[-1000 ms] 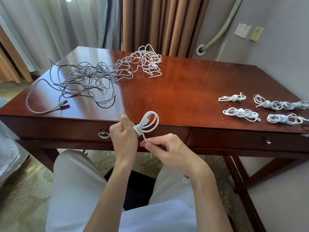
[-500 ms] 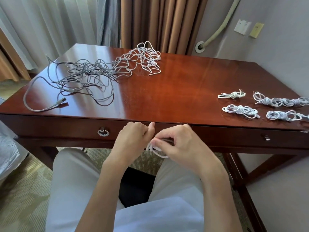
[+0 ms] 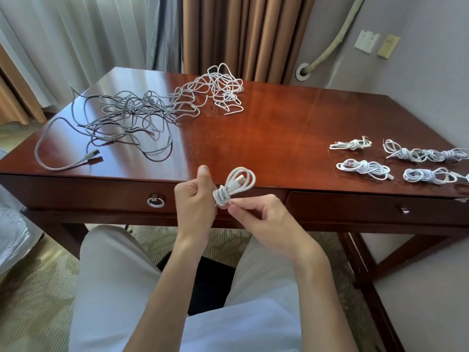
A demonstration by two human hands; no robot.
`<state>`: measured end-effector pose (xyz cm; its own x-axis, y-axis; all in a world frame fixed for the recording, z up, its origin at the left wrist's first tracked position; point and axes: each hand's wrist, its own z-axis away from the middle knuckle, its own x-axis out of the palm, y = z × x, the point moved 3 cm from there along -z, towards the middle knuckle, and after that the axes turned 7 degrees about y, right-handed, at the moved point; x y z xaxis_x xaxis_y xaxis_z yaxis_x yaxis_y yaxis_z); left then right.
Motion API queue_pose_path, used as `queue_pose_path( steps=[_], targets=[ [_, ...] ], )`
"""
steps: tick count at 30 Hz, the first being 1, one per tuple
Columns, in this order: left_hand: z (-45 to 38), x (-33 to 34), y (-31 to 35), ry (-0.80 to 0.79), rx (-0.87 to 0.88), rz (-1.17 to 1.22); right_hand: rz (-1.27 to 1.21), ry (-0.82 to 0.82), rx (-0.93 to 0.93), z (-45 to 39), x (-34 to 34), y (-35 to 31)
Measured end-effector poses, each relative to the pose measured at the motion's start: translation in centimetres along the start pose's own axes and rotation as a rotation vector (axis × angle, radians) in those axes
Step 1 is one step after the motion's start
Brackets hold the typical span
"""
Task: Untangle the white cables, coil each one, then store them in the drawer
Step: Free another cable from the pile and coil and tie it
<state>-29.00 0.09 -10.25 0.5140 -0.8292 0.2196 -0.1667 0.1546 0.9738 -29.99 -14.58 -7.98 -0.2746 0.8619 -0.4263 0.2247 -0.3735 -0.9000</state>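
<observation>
We gripped the coiled cable (image 3: 233,185) in our left hand (image 3: 195,201) just front of the desk (image 3: 279,128) edge; right hand (image 3: 256,214) pinched its tail. Best: keep wraps tight, tuck end.

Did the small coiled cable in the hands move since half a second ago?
Yes. The coiled cable went up: earlier below the desk's front edge, now its loop shows against the desk top.
</observation>
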Motion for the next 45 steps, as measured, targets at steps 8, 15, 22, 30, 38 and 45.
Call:
queue_pose_path(
  steps=[8, 15, 22, 30, 38, 45],
  targets=[
    [-0.7, -1.8, -0.3, 0.339, 0.172, -0.179, 0.438, -0.056, -0.120, 0.6, 1.8, -3.7],
    [-1.7, -2.3, -0.9, 0.297, 0.042, -0.094, 0.721, -0.023, -0.042, 1.1, 3.8, -5.1],
    [-0.8, -1.5, 0.4, 0.171, 0.490, -0.752, 0.872, -0.002, -0.132, 1.0, 2.8, -6.6],
    [0.1, -0.1, 0.0, -0.385, 0.360, -0.265, 0.209, 0.123, -0.088, -0.2, -1.0, -3.5],
    [1.0, -0.3, 1.4, -0.255, 0.377, -0.173, 0.017, 0.081, 0.105, -0.9, 0.0, -0.6],
    [0.9, 0.0, 1.0, -0.108, 0.486, -0.260, 0.032, 0.249, -0.049, -0.4, -0.1, -1.9]
  ],
)
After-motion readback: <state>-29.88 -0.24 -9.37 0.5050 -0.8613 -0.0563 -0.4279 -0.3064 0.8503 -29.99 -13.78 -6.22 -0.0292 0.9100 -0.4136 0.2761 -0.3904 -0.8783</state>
